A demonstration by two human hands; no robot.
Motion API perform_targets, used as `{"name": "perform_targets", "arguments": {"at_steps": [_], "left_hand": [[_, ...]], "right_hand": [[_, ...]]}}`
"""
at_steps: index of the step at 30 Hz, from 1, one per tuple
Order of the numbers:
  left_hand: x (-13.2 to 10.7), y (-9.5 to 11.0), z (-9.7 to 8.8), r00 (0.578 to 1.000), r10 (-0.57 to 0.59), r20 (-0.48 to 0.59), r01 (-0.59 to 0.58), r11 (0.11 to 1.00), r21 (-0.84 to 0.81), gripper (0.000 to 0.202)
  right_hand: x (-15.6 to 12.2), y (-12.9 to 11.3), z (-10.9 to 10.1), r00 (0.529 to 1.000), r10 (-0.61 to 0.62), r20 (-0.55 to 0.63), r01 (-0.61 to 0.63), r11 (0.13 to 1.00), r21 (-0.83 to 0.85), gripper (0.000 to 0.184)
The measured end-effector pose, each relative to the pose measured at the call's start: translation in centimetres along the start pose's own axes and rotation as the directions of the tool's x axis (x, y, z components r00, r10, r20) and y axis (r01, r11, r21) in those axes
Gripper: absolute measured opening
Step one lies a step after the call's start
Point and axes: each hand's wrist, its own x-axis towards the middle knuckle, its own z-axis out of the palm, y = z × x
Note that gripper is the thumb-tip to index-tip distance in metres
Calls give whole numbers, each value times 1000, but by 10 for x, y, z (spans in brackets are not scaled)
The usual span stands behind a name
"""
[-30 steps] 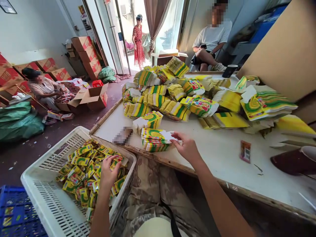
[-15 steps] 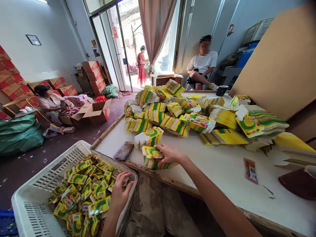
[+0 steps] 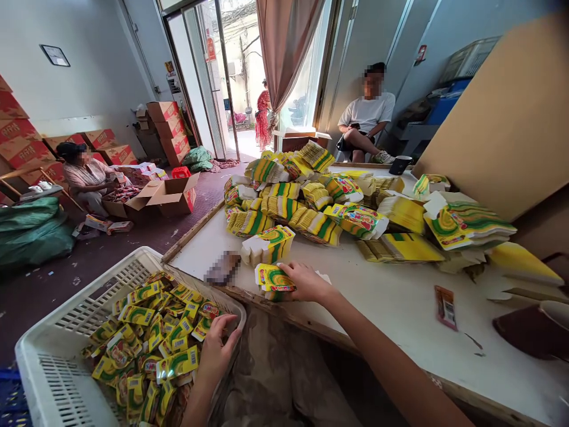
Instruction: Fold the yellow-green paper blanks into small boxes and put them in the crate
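Note:
My right hand [image 3: 307,283] is at the front edge of the table, fingers and thumb closed on a yellow printed carton [image 3: 272,277]. More cartons lie beneath it, partly hidden by the hand. Just behind stands a short stack of flat cartons [image 3: 268,244] with white flaps. Over the right rim of a white plastic basket [image 3: 146,255] is my left hand [image 3: 217,347], curved, thumb and fingers apart, holding nothing. Small filled yellow packs [image 3: 153,332] lie heaped in the basket beside it.
Bundles of flat yellow cartons [image 3: 284,201] pile across the table [image 3: 355,290]. A small reddish packet [image 3: 446,308], a dark cup [image 3: 400,165] and a maroon container [image 3: 524,332] are on the right. One person [image 3: 367,112] sits behind the table, another [image 3: 86,178] beside open boxes.
My right hand has tilted the top carton up slightly from those beneath. My left hand has barely moved. The person outside the doorway has turned and moved behind the curtain's edge.

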Motion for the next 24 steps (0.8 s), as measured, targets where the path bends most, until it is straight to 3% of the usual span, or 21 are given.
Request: {"name": "perform_targets", "arguments": {"at_steps": [4, 8, 10, 14, 19, 24], "left_hand": [[-2, 3, 0, 1000, -9, 12, 9, 1000, 25, 35], [-3, 0, 2, 1000, -28, 2, 28, 999, 18, 38], [-4, -1, 4, 999, -36, 0, 36, 999, 5, 39], [-4, 1, 7, 1000, -21, 14, 22, 999, -37, 38], [-4, 8, 10, 999, -9, 51, 11, 999, -41, 33], [-5, 13, 12, 997, -22, 72, 24, 999, -40, 31]], "right_hand": [[-3, -2, 2, 1000, 4, -6, -4, 1000, -6, 81], [-7, -1, -1, 1000, 15, -11, -15, 1000, -8, 99], [-13, -1, -4, 998, 5, -62, -5, 1000, 3, 98], [-29, -3, -7, 974, 53, -219, -45, 998, 43, 63], [-40, -4, 9, 973, 76, -217, -59, 995, 85, 25], [-41, -5, 20, 963, 102, -250, -76, 990, 115, 21]]}}
